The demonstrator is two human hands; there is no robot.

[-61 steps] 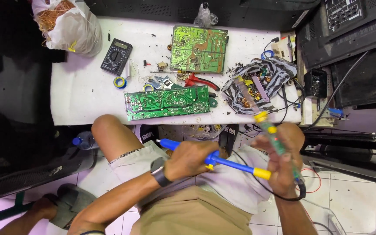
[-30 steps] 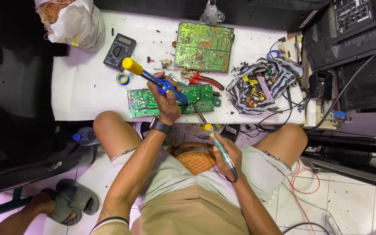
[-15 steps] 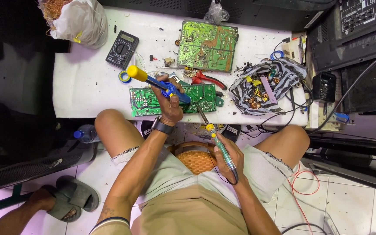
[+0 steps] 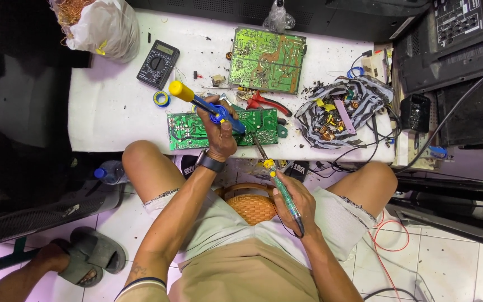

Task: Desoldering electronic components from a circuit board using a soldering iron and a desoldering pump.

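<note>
**A:** Head view, item one: the hands?

**B:** Left hand (image 4: 219, 131), grip closed around a blue suction pump (image 4: 197, 100) with a yellow plunger end, its nose lowered onto the long green board (image 4: 188, 131). Right hand (image 4: 294, 204), grip closed around a soldering iron (image 4: 278, 179), held over the lap, with its tip reaching up to the board's near edge just beside the pump's nose. Whether the tip touched the board could not be told.

**A:** Location of the board?

**B:** Flat at the front edge of the white surface (image 4: 107, 117), directly above the person's knees.

**A:** Other entries?

**B:** One larger green board (image 4: 266, 60) further back. One black multimeter (image 4: 158, 64). One small blue-and-yellow roll (image 4: 161, 99). Red-handled pliers (image 4: 269, 103) between the two boards. A striped cloth (image 4: 342, 109) heaped with loose parts and wires, to the right. A white bag (image 4: 104, 28) at the far left corner. A woven stool (image 4: 252, 204) under the person.

**A:** Step in hand?

**B:** Judged as clearing solder from a joint, with iron and pump brought to one spot. The next move would call for a steady tip on the joint and the pump's nose kept close beside it.
</note>
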